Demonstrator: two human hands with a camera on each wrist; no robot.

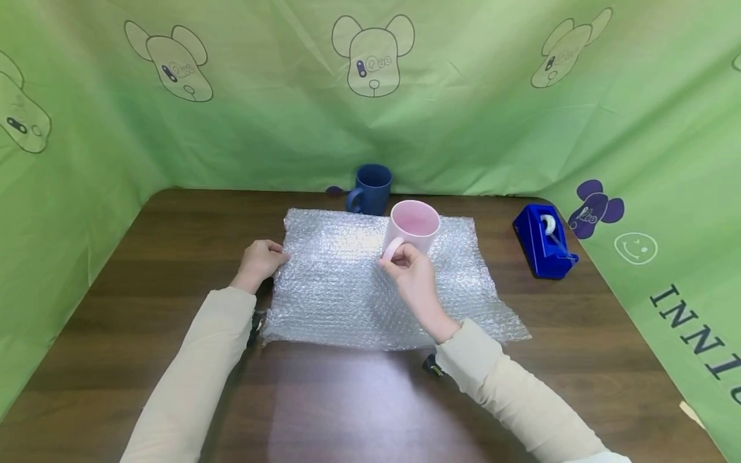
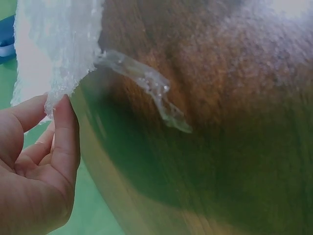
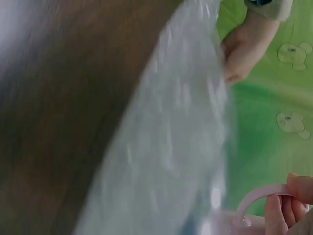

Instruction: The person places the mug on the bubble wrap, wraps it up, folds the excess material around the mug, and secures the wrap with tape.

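Observation:
A pink mug [image 1: 414, 222] is held by its handle in my right hand [image 1: 415, 280], over the right half of a sheet of bubble wrap [image 1: 341, 289]. The right wrist view shows the fingers curled at the mug handle [image 3: 264, 192]. At the sheet's left edge, my left hand [image 1: 262, 262] pinches the bubble wrap. In the left wrist view, thumb and fingertips meet on a corner of the bubble wrap [image 2: 58, 54], and a thin strip of the plastic trails to one side. A dark blue mug [image 1: 373, 190] stands just behind the sheet's back edge.
A blue tape dispenser [image 1: 544, 241] with a roll of tape sits at the right of the brown wooden table [image 1: 347, 399]. Green printed cloth [image 1: 260, 128] hangs behind the table and along both sides.

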